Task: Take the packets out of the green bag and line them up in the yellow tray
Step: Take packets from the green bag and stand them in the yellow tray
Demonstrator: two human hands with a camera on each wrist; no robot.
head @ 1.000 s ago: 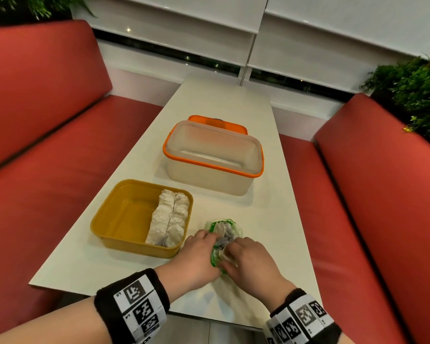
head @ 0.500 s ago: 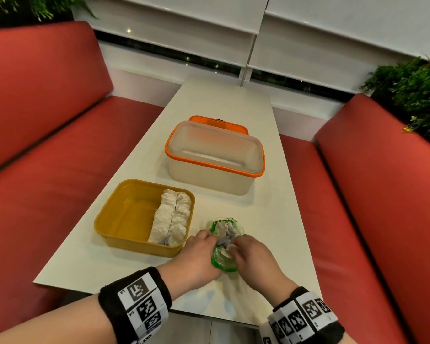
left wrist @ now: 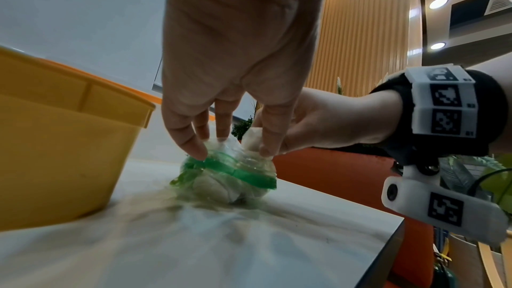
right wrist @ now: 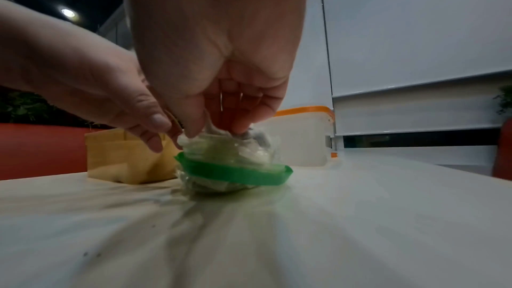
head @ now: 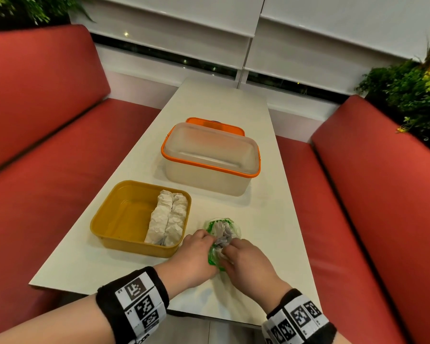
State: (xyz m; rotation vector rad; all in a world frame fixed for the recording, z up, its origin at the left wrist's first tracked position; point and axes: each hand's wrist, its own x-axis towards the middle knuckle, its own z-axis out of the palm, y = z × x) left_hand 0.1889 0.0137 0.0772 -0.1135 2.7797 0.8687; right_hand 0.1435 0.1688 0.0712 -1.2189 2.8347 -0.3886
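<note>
Yellow tray [head: 114,219]: sits on your worktop [head: 263,204], left of the bag; two packets [head: 168,218] lie side by side along its right wall.
Left hand [head: 194,256]: your fingers pinch the green bag [head: 224,232] at its mouth.
Green bag: stands on the worktop just right of the tray, packets inside.
Right hand [head: 246,261]: your fingers pinch a packet at the bag's mouth.

A: Where does your head view sit?
B: Above the near end of the table [head: 144,155], looking forward and down its length.
A: And your wrists?
B: Both sit low, close over the table. The left looks right past the yellow tray [left wrist: 66,139]; the right looks far. All three share the green bag [head: 221,234].
</note>
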